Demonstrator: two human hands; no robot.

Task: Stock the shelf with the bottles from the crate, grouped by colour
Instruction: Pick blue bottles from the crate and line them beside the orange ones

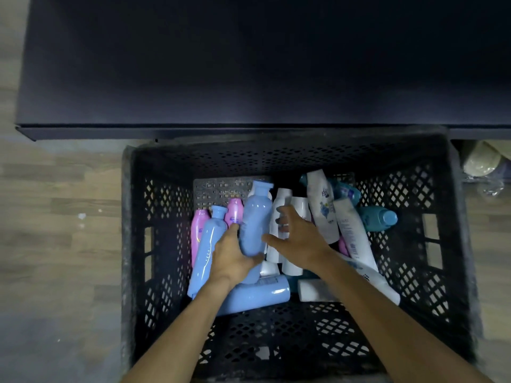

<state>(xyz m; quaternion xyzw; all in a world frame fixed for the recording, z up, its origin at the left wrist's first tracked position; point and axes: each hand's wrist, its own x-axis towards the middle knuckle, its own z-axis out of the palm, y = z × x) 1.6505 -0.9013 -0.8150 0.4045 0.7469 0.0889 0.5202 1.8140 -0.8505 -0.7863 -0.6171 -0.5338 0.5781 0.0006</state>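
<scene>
In the lower centre of the frame, a black perforated crate [442, 217] is sitting on a wood-look floor [55, 217], and 2 bare arms are reaching down into it. At least 3 light blue bottles are showing: 1 [255, 219] is being gripped by the left hand [231, 255], whose fingers are curling round its lower body, 1 [206, 250] is lying at the left of the pile, and 1 [257, 295] is lying crosswise under the left wrist. The held bottle is plain, glossy, unlabelled on the side showing, with its blue cap pointing toward the top of the frame. 2 pink bottles [199, 228] are lying in the left half, with a sliver of another pink one [343, 246] further right. Several white bottles and tubes [354, 233] are crowding the middle and right; their exact count cannot be told. At least 2 teal bottles [377, 217] are lying toward the right wall. The right hand [300, 234] is hovering spread over the white bottles, thumb toward the held blue bottle; whether it is touching anything cannot be told. A dark shelf [249, 64] is filling the upper half of the frame, its front edge just beyond the crate's far rim. A pale bundle in clear wrap [482, 163] is lying at the right edge.
</scene>
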